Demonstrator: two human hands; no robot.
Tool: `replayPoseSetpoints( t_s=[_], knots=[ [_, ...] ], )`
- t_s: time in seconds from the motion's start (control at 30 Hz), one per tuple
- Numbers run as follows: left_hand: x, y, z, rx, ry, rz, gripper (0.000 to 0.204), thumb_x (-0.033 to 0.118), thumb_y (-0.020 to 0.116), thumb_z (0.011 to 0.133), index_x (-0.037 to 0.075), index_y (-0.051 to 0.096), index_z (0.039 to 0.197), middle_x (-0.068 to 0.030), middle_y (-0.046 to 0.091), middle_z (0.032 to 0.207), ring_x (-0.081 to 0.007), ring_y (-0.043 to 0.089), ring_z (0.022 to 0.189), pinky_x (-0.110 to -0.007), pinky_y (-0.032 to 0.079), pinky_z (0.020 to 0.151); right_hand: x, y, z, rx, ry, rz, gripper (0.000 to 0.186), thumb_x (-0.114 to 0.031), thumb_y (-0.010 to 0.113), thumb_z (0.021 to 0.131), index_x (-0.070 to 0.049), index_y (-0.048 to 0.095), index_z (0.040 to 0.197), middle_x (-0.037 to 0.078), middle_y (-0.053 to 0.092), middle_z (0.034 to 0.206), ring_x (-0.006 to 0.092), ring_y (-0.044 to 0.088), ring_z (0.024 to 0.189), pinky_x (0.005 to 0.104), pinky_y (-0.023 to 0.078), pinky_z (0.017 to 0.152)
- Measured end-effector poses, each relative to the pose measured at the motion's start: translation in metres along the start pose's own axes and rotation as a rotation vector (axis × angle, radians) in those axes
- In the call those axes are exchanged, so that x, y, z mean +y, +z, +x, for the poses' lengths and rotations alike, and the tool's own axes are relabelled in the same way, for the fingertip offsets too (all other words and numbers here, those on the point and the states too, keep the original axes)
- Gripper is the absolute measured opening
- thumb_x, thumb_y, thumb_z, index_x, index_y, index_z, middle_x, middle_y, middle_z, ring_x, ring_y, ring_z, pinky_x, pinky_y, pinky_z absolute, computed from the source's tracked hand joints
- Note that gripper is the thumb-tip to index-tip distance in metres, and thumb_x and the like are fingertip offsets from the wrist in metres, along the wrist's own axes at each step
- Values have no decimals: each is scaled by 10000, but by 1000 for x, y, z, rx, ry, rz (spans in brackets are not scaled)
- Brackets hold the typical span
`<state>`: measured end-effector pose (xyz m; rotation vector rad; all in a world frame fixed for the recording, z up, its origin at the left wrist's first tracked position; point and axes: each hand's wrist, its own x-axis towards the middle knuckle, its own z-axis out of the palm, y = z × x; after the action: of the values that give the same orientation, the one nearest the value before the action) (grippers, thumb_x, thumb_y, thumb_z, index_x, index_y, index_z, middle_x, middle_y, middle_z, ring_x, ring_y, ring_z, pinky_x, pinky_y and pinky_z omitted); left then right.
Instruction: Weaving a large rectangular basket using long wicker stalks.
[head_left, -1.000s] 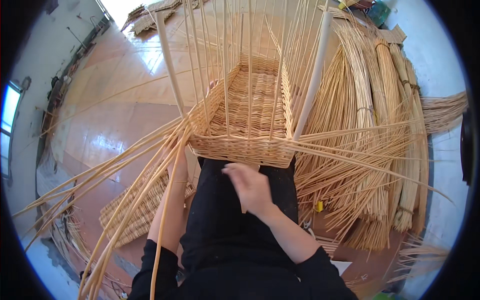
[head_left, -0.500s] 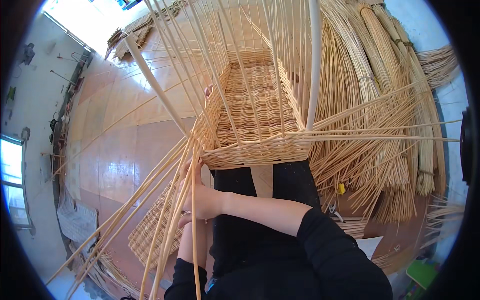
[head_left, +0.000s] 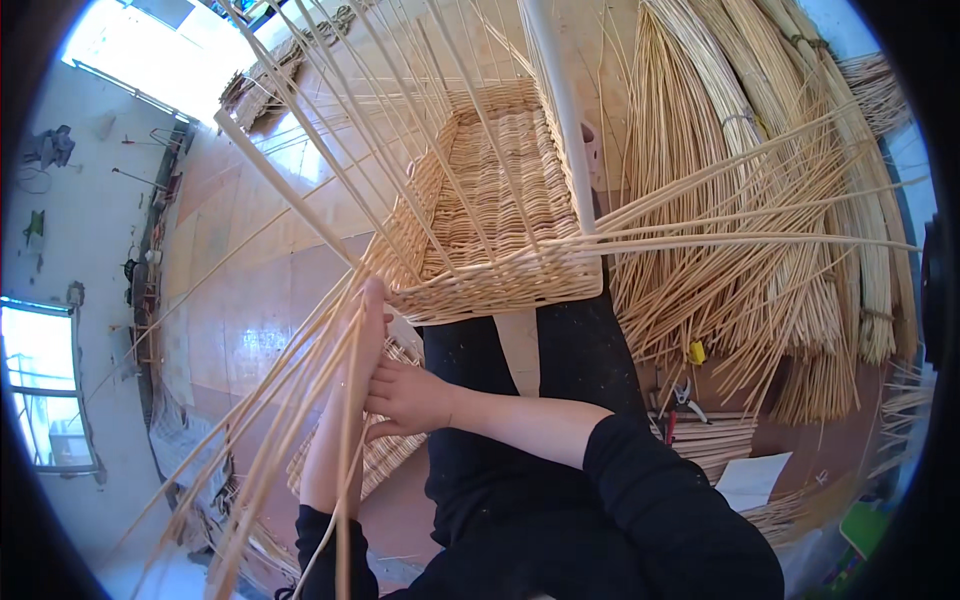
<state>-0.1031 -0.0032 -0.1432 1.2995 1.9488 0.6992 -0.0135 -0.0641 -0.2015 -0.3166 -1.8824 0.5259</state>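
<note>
A rectangular basket of woven willow rests over my knees, with long upright rods rising from its walls. My left hand is at its near left corner, closed round the loose willow rods that fan out there toward the lower left. Crossing over my lap, my right hand lies beside my left wrist. Its visible fingers are apart, the tips close to the rods and wrist. A thick pale pole slants up from that same corner, and another pole stands along the right side.
Large bundles of willow rods lie on the right, with loose rods jutting across them from the basket. Pruning shears and a yellow object are on the floor nearby. A flat woven panel lies below my hands.
My left hand has come up to the basket's corner. My right hand has drawn back from that corner to beside my left wrist. The basket appears slightly farther left and up.
</note>
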Motion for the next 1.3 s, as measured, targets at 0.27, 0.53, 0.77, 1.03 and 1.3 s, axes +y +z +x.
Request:
replayPoseSetpoints(
  t_s=[0.27, 0.53, 0.77, 1.03, 1.3],
  knots=[
    [-12, 5, 4, 77, -105, -364, 787, 625, 497, 865, -65, 466, 1240, -232, 591, 1101, -237, 663, 782, -310, 545, 664, 9, -35, 5, 150, 179, 137, 327, -355, 642, 798, -79, 512, 678, 101, 542, 664, 308, 548, 685, 405, 448, 660],
    [-12, 5, -2, 66, -113, -447, 690, 565, 476, 908, -90, 530, 1118, -211, 638, 936, -213, 671, 733, -302, 546, 655, 45, -60, 21, 824, 828, 867, 437, -336, 367, 1010, -73, 396, 663, -8, 378, 571, 83, 353, 521, 267, 313, 493],
    [-15, 20, -24, 36, 118, -373, 408, 301, 592, 917, 1, 571, 1192, -96, 620, 1078, -171, 643, 869, -284, 509, 733, 48, -84, 12, 766, 732, 1079, 519, -465, 287, 1006, -76, 382, 676, -2, 388, 581, 86, 375, 530, 233, 316, 505],
    [-45, 27, 43, -471, 213, -555, 472, 260, 651, 872, 16, 518, 1253, -68, 582, 1153, -159, 539, 1060, -304, 433, 920, 39, -115, 4, 736, 851, 937, 313, -350, 326, 1012, -60, 436, 1053, 108, 571, 822, 250, 617, 820, 394, 520, 776],
    [-51, 53, 39, -435, -12, -630, 435, 350, 647, 888, -6, 582, 1130, -57, 619, 1004, -127, 568, 917, -272, 477, 820, 78, -126, 107, -10, 334, -229, 307, -54, 462, 959, -101, 416, 1259, 180, 470, 1292, 252, 547, 1150, 345, 444, 962]
  ],
)
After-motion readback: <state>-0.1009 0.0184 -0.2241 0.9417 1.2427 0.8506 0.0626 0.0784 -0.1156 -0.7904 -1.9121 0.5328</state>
